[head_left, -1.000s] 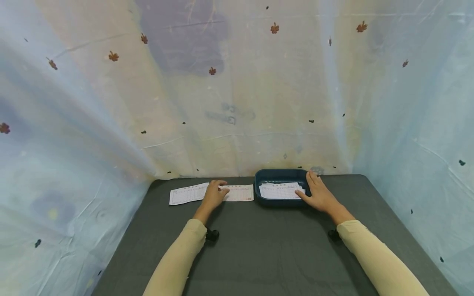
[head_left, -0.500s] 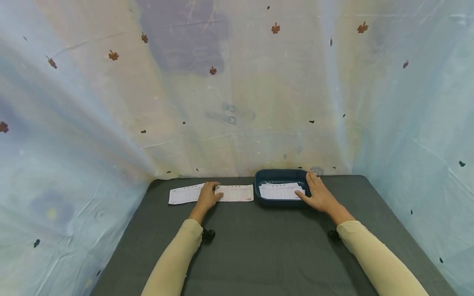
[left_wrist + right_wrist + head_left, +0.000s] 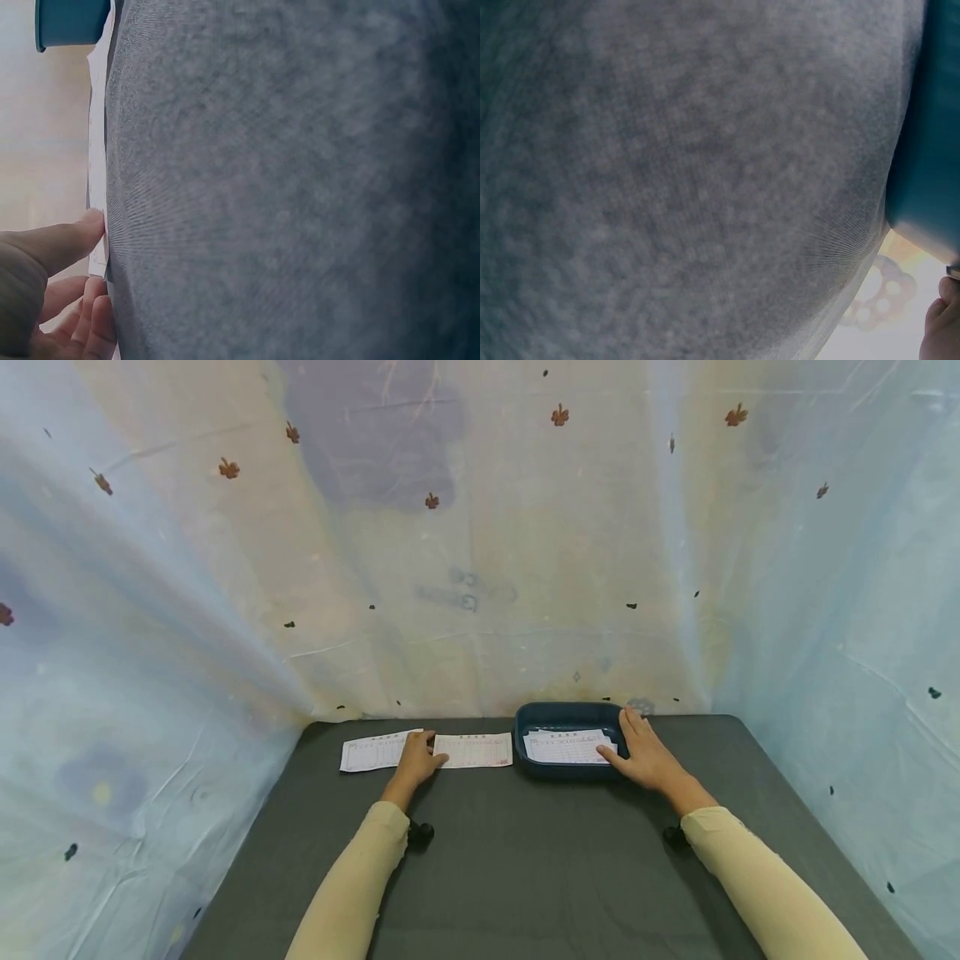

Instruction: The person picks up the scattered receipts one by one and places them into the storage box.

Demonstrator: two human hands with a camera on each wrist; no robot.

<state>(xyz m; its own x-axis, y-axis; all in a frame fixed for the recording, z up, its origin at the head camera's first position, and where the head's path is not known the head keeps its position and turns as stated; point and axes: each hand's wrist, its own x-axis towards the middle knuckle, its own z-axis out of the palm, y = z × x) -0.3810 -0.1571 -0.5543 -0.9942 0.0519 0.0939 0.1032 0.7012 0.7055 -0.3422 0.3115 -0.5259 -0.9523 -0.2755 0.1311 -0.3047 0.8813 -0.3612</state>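
My left hand (image 3: 417, 758) is at the left end of a pale pink printed paper slip (image 3: 474, 751), on the dark cloth. In the left wrist view its thumb (image 3: 79, 234) touches the slip's near edge, and the loosely bent fingers (image 3: 94, 326) lie just past its end. Partly behind that hand is a second white printed slip (image 3: 371, 752). My right hand (image 3: 647, 758) rests on the right end of a dark blue tray (image 3: 573, 772), fingers extended along the rim and thumb reaching inside, over a small stack of printed slips (image 3: 566, 748).
A dark grey cloth (image 3: 525, 868) covers the table. Behind its back edge hangs a patterned pale curtain (image 3: 480, 577), which also runs along both sides. The tray stands close to the back edge, just right of the pink slip.
My left hand has moved a little left along the pink slip, uncovering its left part and covering more of the white slip. The right hand and tray stay put.
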